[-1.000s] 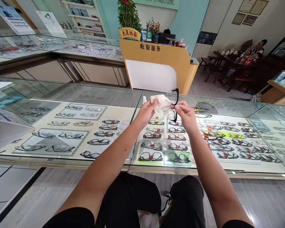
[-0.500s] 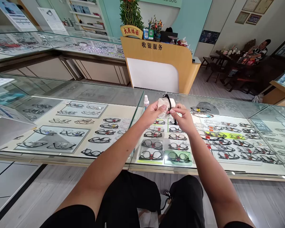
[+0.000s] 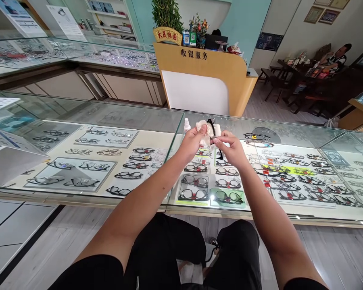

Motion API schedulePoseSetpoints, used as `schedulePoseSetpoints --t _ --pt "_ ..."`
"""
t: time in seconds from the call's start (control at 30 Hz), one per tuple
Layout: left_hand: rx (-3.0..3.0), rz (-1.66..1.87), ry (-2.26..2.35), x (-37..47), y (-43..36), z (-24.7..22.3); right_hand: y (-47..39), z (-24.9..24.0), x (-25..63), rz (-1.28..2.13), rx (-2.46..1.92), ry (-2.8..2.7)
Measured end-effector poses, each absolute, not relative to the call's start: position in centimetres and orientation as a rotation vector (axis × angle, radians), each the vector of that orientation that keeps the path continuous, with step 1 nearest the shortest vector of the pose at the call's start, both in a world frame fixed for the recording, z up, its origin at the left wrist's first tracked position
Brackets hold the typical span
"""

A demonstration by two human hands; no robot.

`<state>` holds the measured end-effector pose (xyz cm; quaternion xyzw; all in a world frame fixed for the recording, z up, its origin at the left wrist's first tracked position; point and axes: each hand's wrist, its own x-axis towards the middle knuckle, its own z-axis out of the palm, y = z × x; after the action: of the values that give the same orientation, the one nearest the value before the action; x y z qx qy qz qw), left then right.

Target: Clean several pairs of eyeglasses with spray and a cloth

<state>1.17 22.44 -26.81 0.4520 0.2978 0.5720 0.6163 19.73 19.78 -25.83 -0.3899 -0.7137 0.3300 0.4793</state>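
Above the glass counter, my left hand (image 3: pixel 194 141) is closed on a crumpled white tissue (image 3: pixel 218 129), its thumb pressing the tissue against a pair of black-framed glasses (image 3: pixel 213 128). My right hand (image 3: pixel 231 148) pinches the same glasses by the frame at their right side, with one dark temple hanging down below the fingers. The tissue wraps around part of the frame, so the lenses are mostly hidden. Just behind my left hand stands a small white bottle (image 3: pixel 186 125) on the counter. A loose pair of dark glasses (image 3: pixel 257 137) lies to the right of my hands.
Inside the glass display counter (image 3: pixel 157 139) are several rows of spectacles. A folded white card (image 3: pixel 13 155) stands at the left. Beyond the counter is a wooden cashier desk (image 3: pixel 199 60) with a plant on it. A person (image 3: pixel 335 58) sits at a table at the far right.
My left thumb and the tissue have shifted slightly up and left along the glasses. My right hand keeps its pinch on the frame. The camera view has tilted a little.
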Motion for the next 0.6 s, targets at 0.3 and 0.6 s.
schedulePoseSetpoints --t 0.3,0.6 --pt "1.059 1.154 0.569 0.7 21.8 -25.8 20.5 -26.7 20.6 1.431 -0.857 -1.443" --pt "0.929 1.276 0.694 1.6 22.3 -26.3 20.4 -26.8 20.0 1.353 -0.826 -1.500"
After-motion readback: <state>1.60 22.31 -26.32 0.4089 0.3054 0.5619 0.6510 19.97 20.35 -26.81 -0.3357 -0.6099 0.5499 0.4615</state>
